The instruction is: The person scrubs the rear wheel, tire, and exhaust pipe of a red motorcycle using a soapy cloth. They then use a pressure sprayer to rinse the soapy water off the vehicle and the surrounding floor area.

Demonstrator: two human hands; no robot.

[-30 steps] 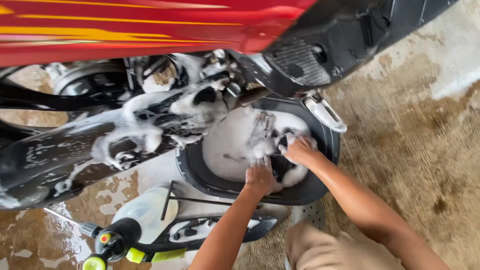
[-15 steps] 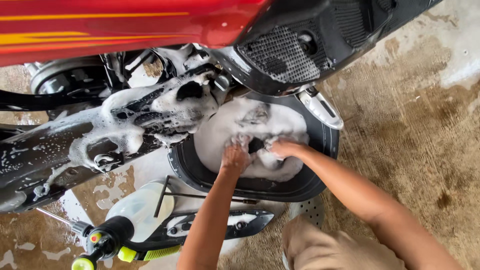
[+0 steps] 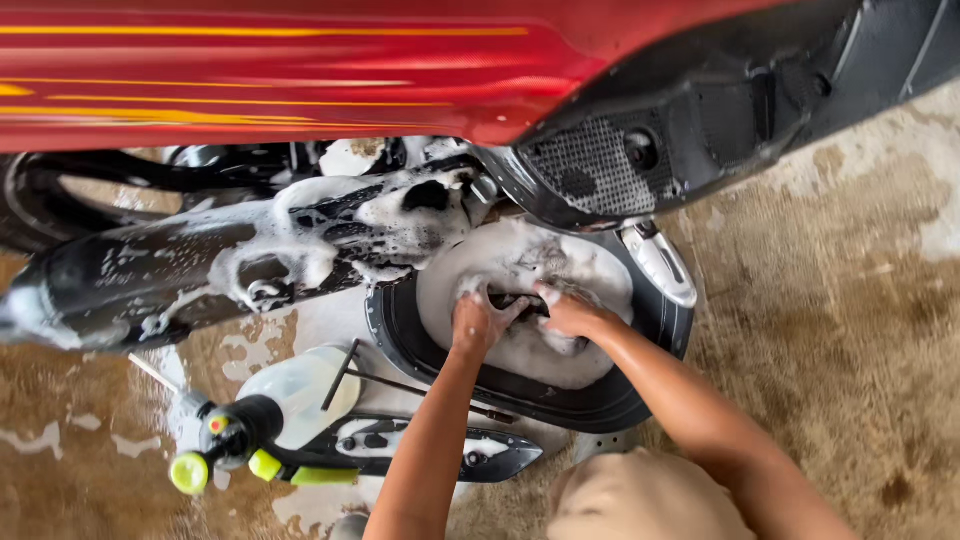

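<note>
A round black scooter engine cover (image 3: 640,395) lies low under the bike, its centre thick with white foam (image 3: 520,262). Both my hands rest in that foam. My left hand (image 3: 478,322) and my right hand (image 3: 572,312) are close together, fingers curled onto a small dark pad (image 3: 512,300) between them. Foam hides most of the pad, so its exact shape is unclear. My forearms reach up from the bottom of the view.
A long black muffler (image 3: 120,280) streaked with suds runs to the left. A red body panel (image 3: 300,70) and a black grille panel (image 3: 620,170) hang overhead. On the wet concrete floor (image 3: 830,350) lie a white spray bottle (image 3: 295,395) and a loose black plastic panel (image 3: 430,452).
My hands have slid from the cover's lower right toward the middle of the foam and drawn closer together. The view has shifted, so the bike appears further right and lower.
</note>
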